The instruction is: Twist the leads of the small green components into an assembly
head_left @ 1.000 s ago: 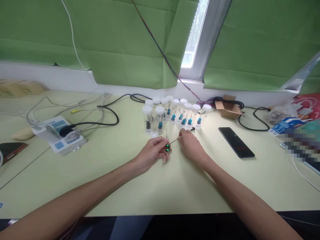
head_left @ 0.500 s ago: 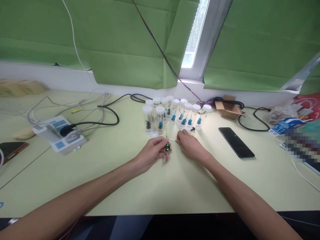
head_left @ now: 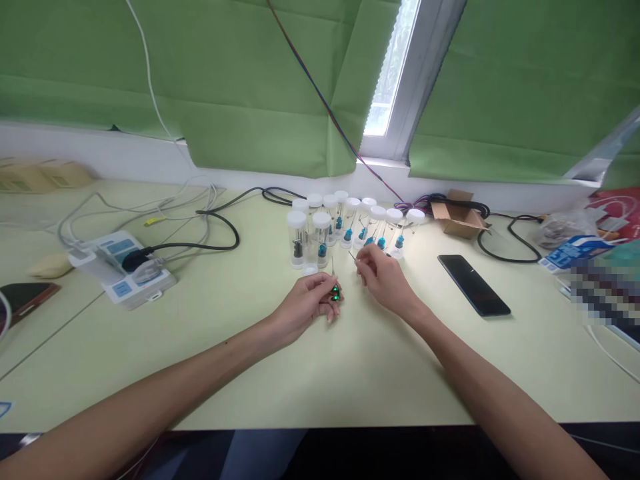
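Note:
My left hand (head_left: 306, 305) pinches a small shiny green piece (head_left: 336, 293), with a thin metal rod pointing up from the fingertips. To its right, my right hand (head_left: 383, 277) is closed on a thin metal pin (head_left: 353, 255) whose tip points up and left. The two hands are apart, a short way above the table. Just behind them stand several clear tubes with white caps (head_left: 321, 239), holding blue or dark small parts on thin stems. A loose white cap (head_left: 311, 269) lies by my left fingers. What exactly the green piece is cannot be made out.
A black phone (head_left: 473, 285) lies to the right, in front of an open cardboard box (head_left: 459, 219). On the left a white power strip (head_left: 125, 270) has cables plugged in. Black cables (head_left: 220, 248) run along the back under green blinds (head_left: 260, 87).
My right hand has lifted and turned, and the pin in it has swung from pointing at the green piece to pointing up and left. My left hand stays in place.

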The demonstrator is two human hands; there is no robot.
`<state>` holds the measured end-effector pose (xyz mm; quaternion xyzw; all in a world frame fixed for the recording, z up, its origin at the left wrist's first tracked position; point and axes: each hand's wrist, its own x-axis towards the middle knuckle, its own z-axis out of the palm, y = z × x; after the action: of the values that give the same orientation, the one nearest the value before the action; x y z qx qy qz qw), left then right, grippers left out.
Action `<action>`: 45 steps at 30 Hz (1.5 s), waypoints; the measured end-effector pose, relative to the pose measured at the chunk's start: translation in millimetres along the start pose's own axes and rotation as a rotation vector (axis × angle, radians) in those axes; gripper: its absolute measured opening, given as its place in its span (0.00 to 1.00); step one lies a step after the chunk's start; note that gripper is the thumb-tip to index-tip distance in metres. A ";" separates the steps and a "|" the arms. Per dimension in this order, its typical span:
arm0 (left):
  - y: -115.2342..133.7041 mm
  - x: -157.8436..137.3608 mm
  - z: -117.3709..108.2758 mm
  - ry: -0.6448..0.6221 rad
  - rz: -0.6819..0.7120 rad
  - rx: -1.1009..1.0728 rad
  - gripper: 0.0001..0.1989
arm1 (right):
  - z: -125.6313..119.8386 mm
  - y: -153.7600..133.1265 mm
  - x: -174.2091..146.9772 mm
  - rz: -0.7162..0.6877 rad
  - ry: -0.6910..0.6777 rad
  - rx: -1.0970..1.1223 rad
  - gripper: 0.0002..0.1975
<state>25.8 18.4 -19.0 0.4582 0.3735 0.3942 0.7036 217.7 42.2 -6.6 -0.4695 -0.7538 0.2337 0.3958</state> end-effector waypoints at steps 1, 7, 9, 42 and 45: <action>0.0 -0.1 0.1 0.003 0.001 0.000 0.13 | -0.7 -1.5 0.2 0.007 0.010 0.115 0.01; 0.3 0.1 0.7 0.013 -0.002 0.002 0.13 | -1.7 -9.7 2.2 0.138 -0.075 0.675 0.06; 0.7 0.3 1.1 0.018 -0.001 -0.001 0.13 | -1.8 -9.9 3.2 0.199 -0.109 0.844 0.07; 1.3 1.2 0.1 0.053 0.005 -0.091 0.11 | 5.1 -18.1 -15.1 -0.301 -0.030 0.091 0.07; 1.1 1.5 -0.1 0.057 0.001 -0.093 0.10 | 5.2 -16.9 -14.8 -0.291 -0.042 0.076 0.07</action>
<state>26.1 20.1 -18.2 0.4138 0.3742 0.4245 0.7132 208.3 21.5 -3.0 -0.3349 -0.8126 0.2120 0.4273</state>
